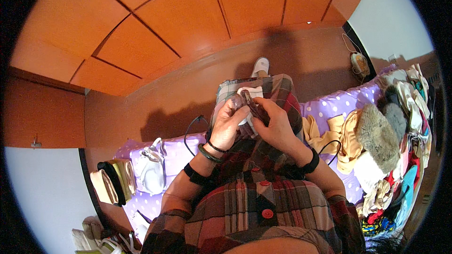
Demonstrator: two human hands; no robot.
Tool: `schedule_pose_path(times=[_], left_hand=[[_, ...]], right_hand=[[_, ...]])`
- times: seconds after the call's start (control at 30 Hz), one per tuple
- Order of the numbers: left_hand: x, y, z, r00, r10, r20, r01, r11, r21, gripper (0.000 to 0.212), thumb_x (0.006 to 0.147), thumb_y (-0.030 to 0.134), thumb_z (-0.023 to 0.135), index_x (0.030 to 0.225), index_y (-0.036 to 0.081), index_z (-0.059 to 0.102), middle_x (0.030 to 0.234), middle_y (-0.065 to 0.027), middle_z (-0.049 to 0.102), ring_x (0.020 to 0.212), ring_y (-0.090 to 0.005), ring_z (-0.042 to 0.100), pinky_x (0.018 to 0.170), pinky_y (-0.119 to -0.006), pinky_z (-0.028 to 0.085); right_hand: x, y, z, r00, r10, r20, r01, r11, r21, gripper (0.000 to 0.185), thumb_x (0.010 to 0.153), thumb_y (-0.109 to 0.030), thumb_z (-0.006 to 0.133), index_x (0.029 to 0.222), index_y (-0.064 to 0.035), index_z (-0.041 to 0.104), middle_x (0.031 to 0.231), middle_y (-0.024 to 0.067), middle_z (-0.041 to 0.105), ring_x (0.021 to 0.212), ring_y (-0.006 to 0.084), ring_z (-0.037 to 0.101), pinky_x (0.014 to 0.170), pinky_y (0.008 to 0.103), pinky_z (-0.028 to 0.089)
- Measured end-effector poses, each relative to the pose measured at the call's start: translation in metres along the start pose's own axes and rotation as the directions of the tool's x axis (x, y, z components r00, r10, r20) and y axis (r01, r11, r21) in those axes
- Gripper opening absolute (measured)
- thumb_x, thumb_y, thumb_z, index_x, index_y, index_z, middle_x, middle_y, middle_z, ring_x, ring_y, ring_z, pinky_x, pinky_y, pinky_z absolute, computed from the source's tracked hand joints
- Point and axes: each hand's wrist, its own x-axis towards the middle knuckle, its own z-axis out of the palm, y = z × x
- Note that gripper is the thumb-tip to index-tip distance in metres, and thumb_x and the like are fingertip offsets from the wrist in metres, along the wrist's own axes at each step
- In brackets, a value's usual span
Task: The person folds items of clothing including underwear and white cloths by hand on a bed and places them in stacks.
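Observation:
Over my lap, my left hand [226, 124] pinches a dark purplish-brown knit fabric [238, 101] between thumb and fingers. Opposite it, my right hand [274, 121] grips another part of the same dark cloth, thumb and fingers close together. A white cloth [257, 92] lies under and behind the dark fabric, partly hidden by my hands. Both rest above the plaid garment [279, 86] covering my legs. Whether the dark fabric is one piece or a pair, I cannot tell.
Folded clothes [113, 183] and a white bra [152, 171] lie left on a purple polka-dot cover [176, 151]. To the right are tan garments [348, 141], grey-brown fur [377, 137] and a mixed clothing pile [406, 183]. Orange cabinets [183, 10] stand ahead.

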Motion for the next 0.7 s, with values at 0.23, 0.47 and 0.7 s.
schedule_pose_path(times=[0.23, 0.47, 0.7], left_hand=[[-0.012, 0.018, 0.003, 0.996, 0.031, -0.08, -0.036, 0.997, -0.064, 0.022, 0.087, 0.003, 0.058, 0.109, 0.0, 0.055, 0.093, -0.0057, 0.063, 0.081, -0.0133, 0.06, 0.076, -0.028, 0.05], [-0.066, 0.075, -0.061, 0.95, 0.185, -0.252, -0.178, 0.983, 0.053, 0.031, 0.085, 0.0, 0.053, 0.116, 0.001, 0.054, 0.112, -0.0076, 0.06, 0.103, -0.0162, 0.056, 0.093, -0.033, 0.044], [-0.181, 0.113, -0.132, 0.625, 0.398, -0.671, -0.407, 0.9, 0.154, 0.03, 0.08, -0.001, 0.054, 0.11, -0.001, 0.055, 0.102, -0.0063, 0.062, 0.091, -0.0156, 0.058, 0.084, -0.03, 0.047]], right_hand=[[0.01, -0.016, 0.005, 0.973, -0.063, 0.223, 0.03, 0.989, 0.147, 0.049, 0.073, -0.001, 0.065, 0.119, -0.0015, 0.049, 0.091, 0.0099, 0.055, 0.077, 0.017, 0.055, 0.07, 0.028, 0.047], [0.04, 0.015, 0.026, 0.918, -0.12, 0.378, 0.077, 0.989, 0.126, 0.016, 0.082, -0.005, 0.059, 0.097, -0.0007, 0.061, 0.087, 0.0029, 0.062, 0.076, 0.0083, 0.055, 0.067, 0.0244, 0.046], [0.057, 0.211, -0.014, 0.916, 0.135, 0.378, -0.137, 0.99, -0.022, 0.007, 0.086, -0.005, 0.051, 0.089, -0.0022, 0.057, 0.072, 0.0, 0.053, 0.059, 0.0063, 0.045, 0.052, 0.0229, 0.038]])
